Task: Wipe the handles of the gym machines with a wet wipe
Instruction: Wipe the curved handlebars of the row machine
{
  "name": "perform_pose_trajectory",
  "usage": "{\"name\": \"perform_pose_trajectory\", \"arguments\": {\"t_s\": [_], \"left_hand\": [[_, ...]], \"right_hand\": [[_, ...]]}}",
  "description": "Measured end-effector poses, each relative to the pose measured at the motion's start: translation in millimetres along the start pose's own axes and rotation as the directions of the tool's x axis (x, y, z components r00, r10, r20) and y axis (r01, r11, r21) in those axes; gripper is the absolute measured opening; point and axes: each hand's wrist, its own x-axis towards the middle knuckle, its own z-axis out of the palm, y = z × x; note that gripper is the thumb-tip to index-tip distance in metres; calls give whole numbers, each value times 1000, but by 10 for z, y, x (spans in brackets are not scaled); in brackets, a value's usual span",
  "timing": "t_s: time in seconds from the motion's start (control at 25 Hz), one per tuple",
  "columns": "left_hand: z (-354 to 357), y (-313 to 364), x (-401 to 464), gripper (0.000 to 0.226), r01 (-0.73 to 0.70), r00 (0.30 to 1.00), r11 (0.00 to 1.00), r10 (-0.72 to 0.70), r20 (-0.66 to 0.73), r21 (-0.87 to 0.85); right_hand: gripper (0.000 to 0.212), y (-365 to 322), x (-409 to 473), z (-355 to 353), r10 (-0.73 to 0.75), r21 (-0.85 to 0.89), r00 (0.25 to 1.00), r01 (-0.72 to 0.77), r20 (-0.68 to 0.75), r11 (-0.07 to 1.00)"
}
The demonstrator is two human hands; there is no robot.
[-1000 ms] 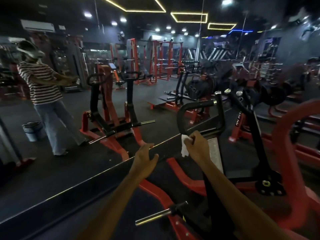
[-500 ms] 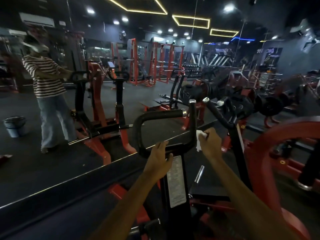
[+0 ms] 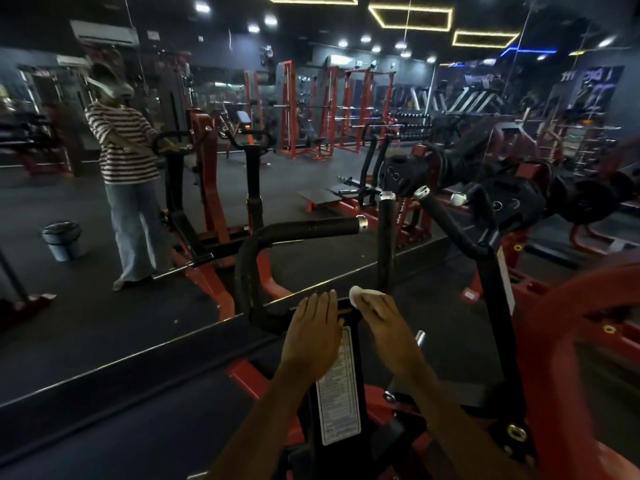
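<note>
Right hand (image 3: 379, 315) has come down, pressing the wipe (image 3: 356, 295) flat beside the flat, empty left hand (image 3: 313, 329) on the handle (image 3: 304, 230) base.

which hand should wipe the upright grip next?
Right. The right hand already presses the wet wipe at the foot of the upright grip; the left hand rests flat, without one.
</note>
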Motion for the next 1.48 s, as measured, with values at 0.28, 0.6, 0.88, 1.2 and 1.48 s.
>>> {"name": "perform_pose_trajectory", "arguments": {"t_s": [0.28, 0.6, 0.88, 1.2, 1.48], "left_hand": [[106, -34, 37, 54, -18, 997, 993, 28, -78, 120], [127, -45, 28, 54, -28, 988, 990, 48, -145, 138], [156, -39, 23, 55, -30, 982, 986, 60, -180, 164], [194, -56, 29, 55, -26, 977, 984, 62, -203, 178], [215, -65, 23, 55, -30, 969, 981, 76, -235, 192]], "right_hand": [[17, 200, 271, -333, -63, -185, 982, 30, -176, 982], [16, 117, 104, -47, -101, -158, 975, 69, -200, 985], [12, 200, 403, -283, 39, -43, 950, -55, -311, 998], [35, 417, 327, -140, -133, -271, 948, 52, -289, 961], [11, 378, 543, -205, -70, -110, 918, 28, -391, 993]]}}
